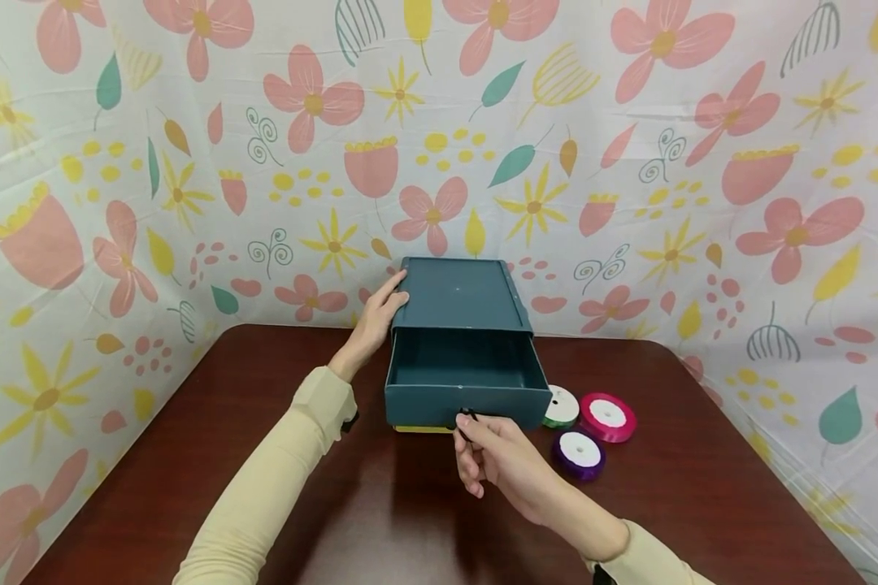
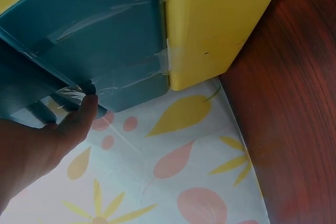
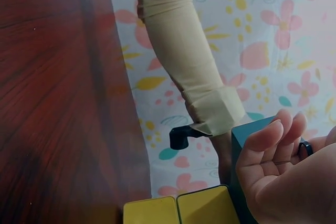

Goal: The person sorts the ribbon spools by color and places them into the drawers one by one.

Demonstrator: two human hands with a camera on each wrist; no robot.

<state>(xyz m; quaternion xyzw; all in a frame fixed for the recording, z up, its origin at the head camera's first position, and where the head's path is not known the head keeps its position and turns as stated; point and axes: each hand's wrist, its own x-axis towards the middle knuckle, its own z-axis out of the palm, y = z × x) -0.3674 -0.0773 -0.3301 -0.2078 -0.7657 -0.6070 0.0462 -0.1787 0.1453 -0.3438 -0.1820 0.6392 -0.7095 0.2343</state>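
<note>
A teal drawer box [image 1: 457, 292] stands on the table, its top drawer [image 1: 428, 400] pulled out toward me so that the bare inside shows. My left hand [image 1: 375, 318] rests on the box's left side near the back, fingers fairly straight. In the left wrist view, that hand's thumb [image 2: 84, 111] lies against the teal wall, with clear tape [image 2: 131, 80] across it. My right hand [image 1: 508, 463] pinches the black drawer pull [image 1: 468, 413] at the front between thumb and forefinger. The other fingers of that hand [image 3: 273, 177] curl loosely below.
Right of the box lie ribbon spools: a green one [image 1: 562, 406], a pink one [image 1: 607, 418] and a purple one [image 1: 580, 455]. Yellow drawer fronts [image 3: 152, 211] sit below the teal drawer. A flowered cloth [image 1: 439, 122] hangs behind the dark wooden table [image 1: 278, 382].
</note>
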